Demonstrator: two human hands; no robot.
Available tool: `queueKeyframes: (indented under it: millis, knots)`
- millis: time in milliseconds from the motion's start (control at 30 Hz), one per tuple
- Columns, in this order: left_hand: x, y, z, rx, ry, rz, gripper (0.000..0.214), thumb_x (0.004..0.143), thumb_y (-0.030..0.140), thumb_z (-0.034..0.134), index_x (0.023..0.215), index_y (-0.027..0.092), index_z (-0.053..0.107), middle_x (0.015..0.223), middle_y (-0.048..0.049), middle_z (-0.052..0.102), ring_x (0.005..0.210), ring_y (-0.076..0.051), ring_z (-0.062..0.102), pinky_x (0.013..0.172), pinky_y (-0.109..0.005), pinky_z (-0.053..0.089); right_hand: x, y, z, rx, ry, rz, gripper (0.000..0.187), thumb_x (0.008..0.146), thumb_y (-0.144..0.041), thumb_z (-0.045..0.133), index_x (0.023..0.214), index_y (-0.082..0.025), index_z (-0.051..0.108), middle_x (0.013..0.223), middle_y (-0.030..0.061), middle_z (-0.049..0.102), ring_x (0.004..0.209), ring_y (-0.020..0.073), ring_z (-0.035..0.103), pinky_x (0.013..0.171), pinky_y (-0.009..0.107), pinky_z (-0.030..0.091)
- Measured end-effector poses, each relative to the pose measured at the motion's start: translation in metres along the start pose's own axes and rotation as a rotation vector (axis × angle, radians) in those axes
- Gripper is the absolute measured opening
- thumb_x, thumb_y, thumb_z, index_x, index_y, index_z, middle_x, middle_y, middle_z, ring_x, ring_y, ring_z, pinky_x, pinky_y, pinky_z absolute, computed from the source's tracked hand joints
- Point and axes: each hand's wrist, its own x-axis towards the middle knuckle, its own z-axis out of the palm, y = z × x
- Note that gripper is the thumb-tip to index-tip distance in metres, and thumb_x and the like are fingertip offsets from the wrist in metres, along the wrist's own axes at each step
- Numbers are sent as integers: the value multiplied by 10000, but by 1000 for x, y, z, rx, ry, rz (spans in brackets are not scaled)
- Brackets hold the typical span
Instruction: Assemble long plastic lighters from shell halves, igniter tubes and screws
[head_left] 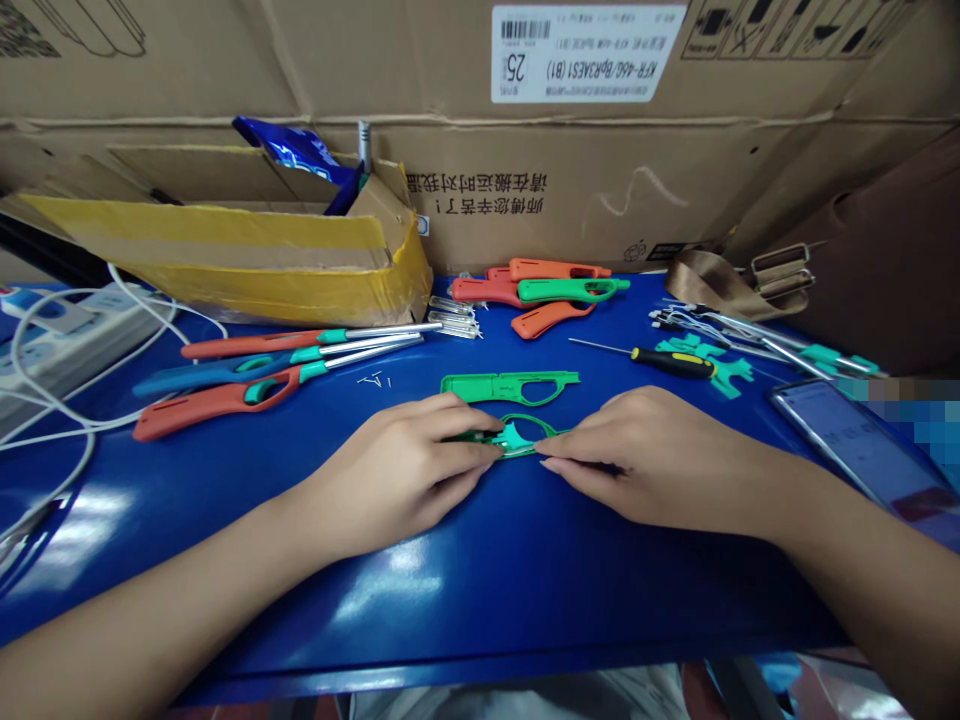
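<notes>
A green plastic lighter handle shell [525, 436] lies on the blue table [480, 600], and both my hands pinch it. My left hand [405, 470] grips its left end with fingers closed. My right hand [645, 455] presses on its right end, fingers together. A teal trigger piece sits inside the shell. Just beyond lies a second green handle half [510, 385].
Three assembled long lighters [247, 370] lie at left beside tiny screws [373, 380]. Orange and green handle halves [547, 293] are stacked at the back. A screwdriver [660, 360], teal parts [712, 365], metal tubes [765, 340], a phone [855, 440], a yellow-taped box [247, 260] and a power strip [60, 330] surround them.
</notes>
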Motion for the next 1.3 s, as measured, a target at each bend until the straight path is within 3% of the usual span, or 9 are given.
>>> queueKeyframes:
  millis: [233, 500, 1033, 1167, 1300]
  knots:
    - [-1, -1, 0, 10, -25, -5, 248, 1017, 212, 541, 1137, 192, 756, 1192, -109, 714, 1060, -245, 675, 894, -385, 582, 0, 1, 1, -6, -13, 4, 279, 988, -245, 556, 831, -258, 786, 759, 34, 773, 730, 203, 704, 678, 309, 451]
    - [-1, 1, -1, 2, 12, -12, 244, 997, 204, 566, 1150, 193, 756, 1173, -107, 724, 1045, -236, 688, 895, -374, 583, -1, 1, 1, -31, -19, -5, 248, 987, -248, 551, 958, -264, 797, 746, 35, 769, 719, 201, 703, 651, 302, 444]
    - [-1, 1, 1, -15, 5, -21, 244, 1001, 214, 568, 1150, 194, 761, 1163, -98, 723, 1030, -233, 691, 886, -374, 573, -1, 0, 1, -65, -40, -11, 284, 989, -246, 546, 835, -250, 784, 720, 37, 762, 708, 204, 701, 652, 312, 434]
    - [-1, -1, -8, -22, 9, -25, 226, 986, 226, 593, 1161, 192, 732, 1126, -74, 746, 1010, -217, 697, 911, -358, 557, -1, -1, 1, -76, -35, -20, 274, 1000, -242, 534, 918, -257, 795, 741, 35, 767, 698, 192, 698, 646, 305, 426]
    - [-1, -4, -28, -42, -13, -79, 155, 966, 257, 615, 1046, 197, 734, 927, -40, 741, 846, -181, 677, 762, -302, 541, -2, 0, 2, -78, -27, -22, 277, 1010, -240, 524, 974, -263, 798, 764, 32, 775, 712, 190, 705, 655, 303, 434]
